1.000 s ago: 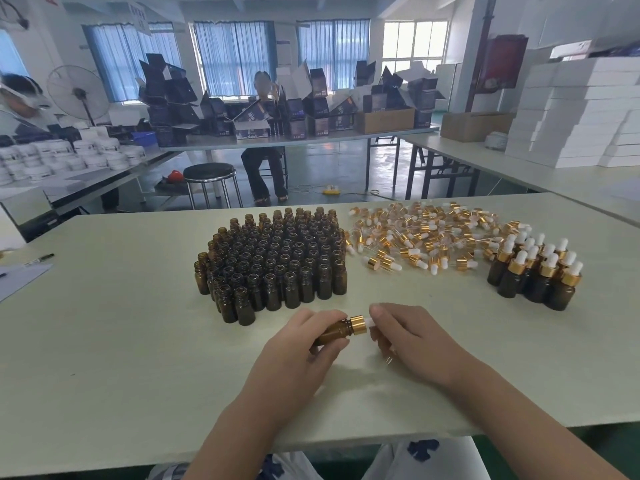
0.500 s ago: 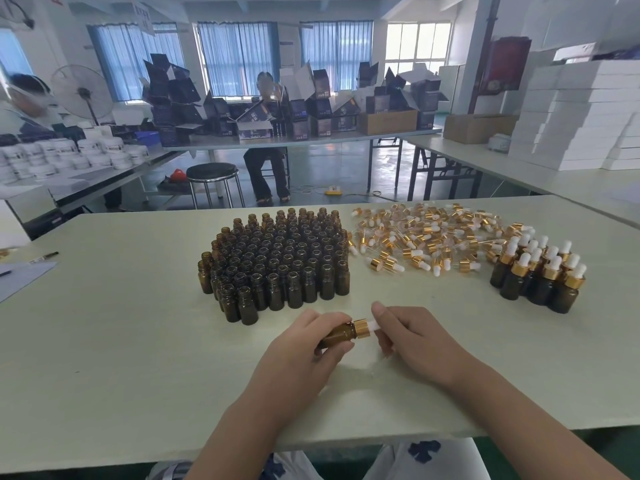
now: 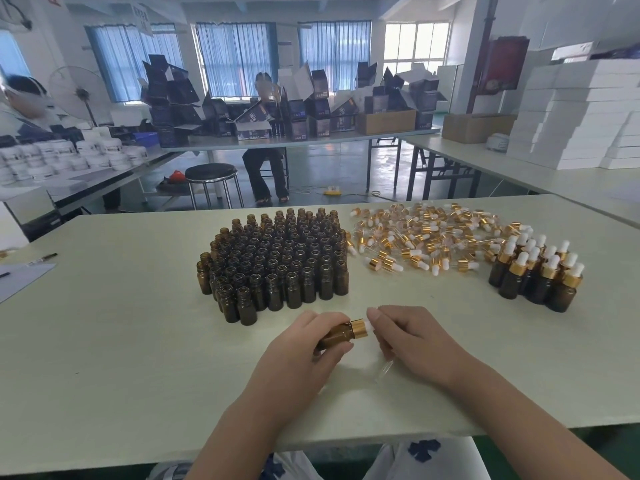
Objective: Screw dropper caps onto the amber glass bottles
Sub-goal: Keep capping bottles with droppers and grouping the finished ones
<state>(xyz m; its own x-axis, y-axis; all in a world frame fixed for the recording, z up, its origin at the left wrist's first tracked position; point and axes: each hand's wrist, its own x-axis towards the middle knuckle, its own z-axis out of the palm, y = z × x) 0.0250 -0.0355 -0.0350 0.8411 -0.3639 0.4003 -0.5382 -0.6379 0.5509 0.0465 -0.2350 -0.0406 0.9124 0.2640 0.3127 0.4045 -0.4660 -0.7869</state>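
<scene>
Left hand (image 3: 304, 351) holds amber bottle (image 3: 337, 336) in closed grip, tilted over table (image 3: 121, 341); right hand (image 3: 412, 337) grip pinches its dropper cap (image 3: 360, 328). Uncapped bottles (image 3: 277, 258) stand behind, loose caps (image 3: 415, 237) beside them

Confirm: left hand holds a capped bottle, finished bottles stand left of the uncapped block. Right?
Wrong side. Head view: the finished bottles stand right of the uncapped block. The left hand does hold a capped bottle.
</scene>
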